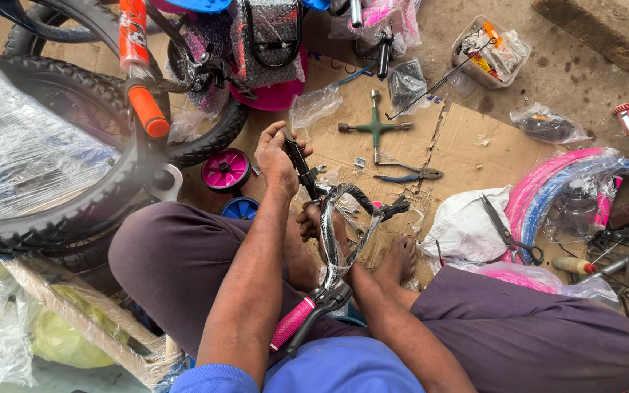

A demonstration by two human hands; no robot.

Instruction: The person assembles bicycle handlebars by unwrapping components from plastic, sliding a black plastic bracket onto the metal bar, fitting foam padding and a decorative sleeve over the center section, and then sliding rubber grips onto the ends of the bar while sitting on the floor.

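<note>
Black metal handlebar (343, 240), still half in clear plastic wrap, sits centre frame btwn the person's knees w/ its long axis running diagonal, from the pink grip (293, 322) and brake lever at lower centre up toward the left hand (277, 156) at upper centre. Left hand is closed tight round a black tool (301, 166) pressed at the bar's upper end, so it's the nearer one to that far end; right hand (319, 225) is wrapped round the bar's mid section just below, fingers mostly hidden by plastic. Bar looks curved, glossy, w/ a black stem clamp (394, 207) poking right, over the cardboard (467, 153), and a cross wrench (375, 127) lies well apart in upper centre.
</note>
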